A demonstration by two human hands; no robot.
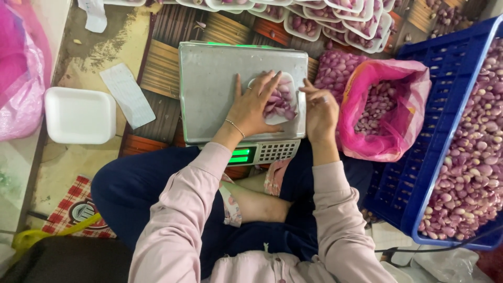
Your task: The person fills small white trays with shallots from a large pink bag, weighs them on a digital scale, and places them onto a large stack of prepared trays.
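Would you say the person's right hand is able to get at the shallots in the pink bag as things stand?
Probably yes: the right hand hovers just beside the pink bag, whose mouth gapes open upward, with nothing between them.

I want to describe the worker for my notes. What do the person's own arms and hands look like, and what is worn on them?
Both arms are covered by long, loose pale pink sleeves reaching the wrists. The left hand is bare, with a thin bracelet at the wrist and a ring on one finger. The right hand is bare; no jewellery shows on it.
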